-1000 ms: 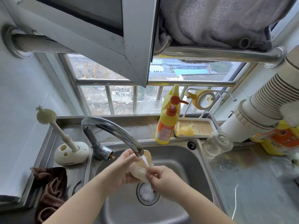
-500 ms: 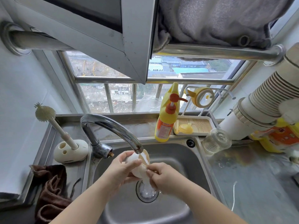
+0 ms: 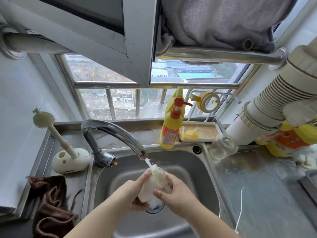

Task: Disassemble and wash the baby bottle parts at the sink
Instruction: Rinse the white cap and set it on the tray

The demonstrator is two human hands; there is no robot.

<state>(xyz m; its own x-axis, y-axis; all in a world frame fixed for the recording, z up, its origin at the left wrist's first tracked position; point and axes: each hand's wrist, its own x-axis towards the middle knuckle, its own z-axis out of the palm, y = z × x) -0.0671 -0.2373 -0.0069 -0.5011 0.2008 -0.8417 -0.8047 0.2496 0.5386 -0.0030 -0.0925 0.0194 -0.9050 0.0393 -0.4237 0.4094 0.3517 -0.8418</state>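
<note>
Left hand (image 3: 133, 194) and right hand (image 3: 173, 193) both grasp the milky bottle part (image 3: 154, 182) under the tap (image 3: 113, 133); its lower end is hidden, possibly a nipple.

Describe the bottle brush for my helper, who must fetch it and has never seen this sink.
Start at the faucet and look left along the steel counter. The bottle brush stands tilted in a cream, egg-shaped holder, behind the brown cloth. Nothing else there has its spiky round head.

Milky, cream-white translucent bottle part (image 3: 155, 182) in my grip; grey stainless-steel sink (image 3: 193, 169); yellow pump bottle (image 3: 171, 124) with orange-red pump and orange label; dark brown crumpled cloth (image 3: 51, 203); cream brush (image 3: 51, 127) in cream holder (image 3: 70, 160); pale wood-grain tray (image 3: 207, 130).
</note>
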